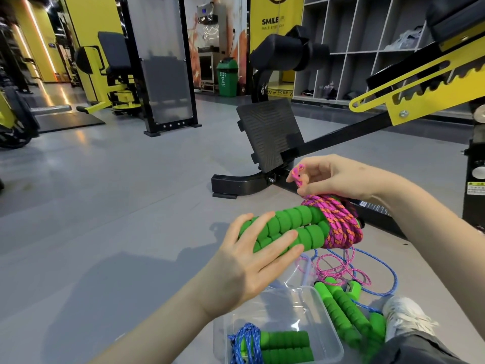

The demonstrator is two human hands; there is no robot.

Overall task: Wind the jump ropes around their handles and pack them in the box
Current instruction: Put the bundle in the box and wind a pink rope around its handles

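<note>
1. Setting: a gym with a grey floor (131,193); a black and yellow exercise machine (270,135) stands beyond the work.
2. Box (333,327): clear plastic, on the floor in front of the person. It holds one finished bundle (286,346), blue rope wound on green handles.
3. Loose ropes (341,271): pink and blue cords lie tangled on the floor just beside the box, their handles (343,308) unwound.
4. Left hand (252,269): grasps the paired green handles (288,227) above the floor.
5. Pink rope (338,224): coiled thickly round one end of those handles.
6. Right hand (338,177): pinches the rope end (298,174) above the coil.
7. Assessment: one packed, one nearly wound and needing its end secured, the loose ones untouched.
</note>
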